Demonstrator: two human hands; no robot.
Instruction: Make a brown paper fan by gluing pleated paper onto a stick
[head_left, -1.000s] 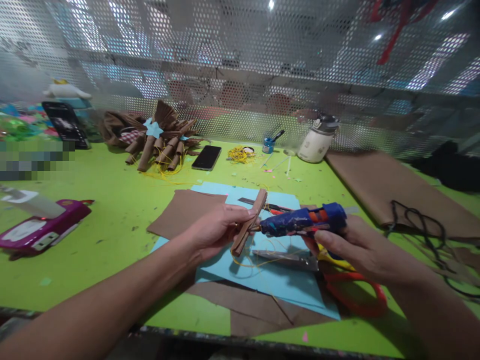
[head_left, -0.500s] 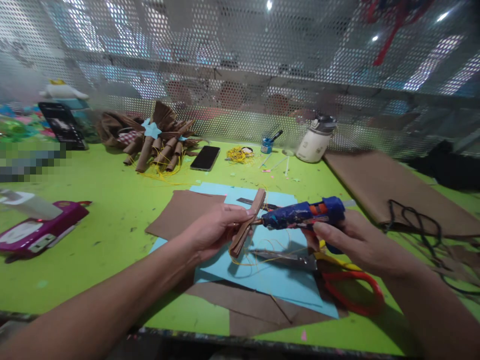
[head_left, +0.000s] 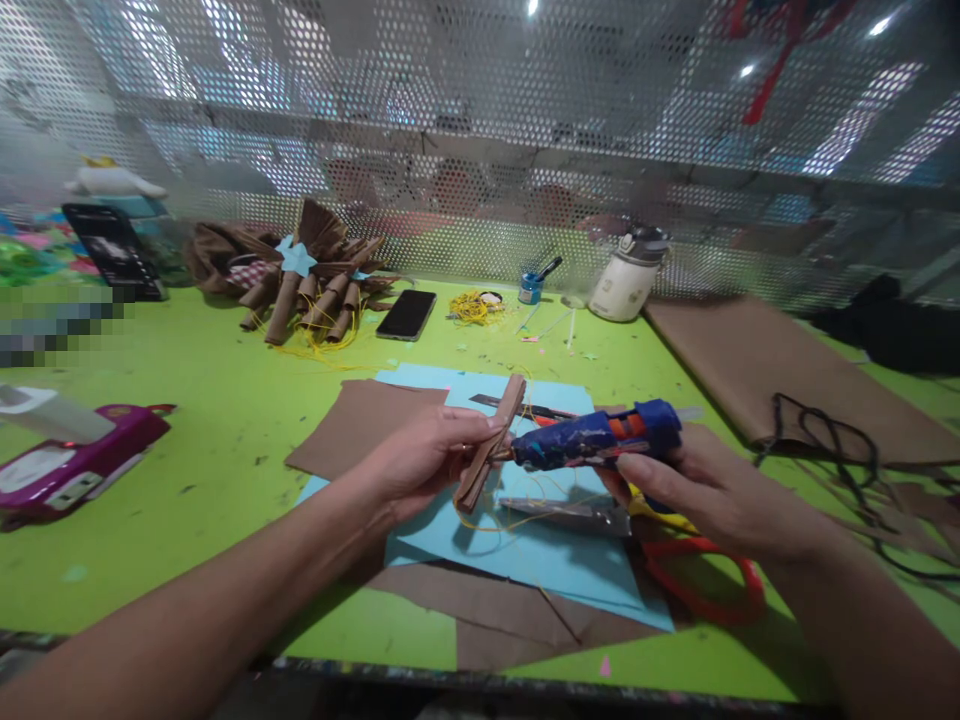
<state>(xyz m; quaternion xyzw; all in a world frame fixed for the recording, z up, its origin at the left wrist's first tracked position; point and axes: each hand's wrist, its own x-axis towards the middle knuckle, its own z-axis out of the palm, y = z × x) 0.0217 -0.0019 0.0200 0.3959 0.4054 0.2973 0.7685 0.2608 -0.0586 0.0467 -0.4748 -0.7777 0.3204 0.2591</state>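
Observation:
Between the thumb and fingers of my left hand (head_left: 427,455) is a folded strip of brown paper (head_left: 493,440), tilted with its top leaning right. My right hand (head_left: 712,490) is wrapped round the handle of a blue hot glue gun (head_left: 592,438), whose metal nozzle meets the strip's right side at mid-length. Yellow thread (head_left: 551,510) loops below the strip. Under both hands lie light blue paper sheets (head_left: 442,550). Scissors (head_left: 739,580) with red and yellow handles rest there, partly behind my right hand. A craft knife (head_left: 487,402) lies behind the strip, partly covered.
Brown paper (head_left: 352,430) lies left of the sheets. Farther back are small paper brooms (head_left: 300,300), a phone (head_left: 406,315), yellow thread (head_left: 476,308), a blue jar (head_left: 530,288) and a white bottle (head_left: 626,285). A purple power strip (head_left: 112,460) sits left; black cord (head_left: 825,430) lies right.
The glue gun's nozzle has moved slightly down along the strip, its body tilting a little. My left hand keeps its grip on the strip. The whole view has shifted slightly.

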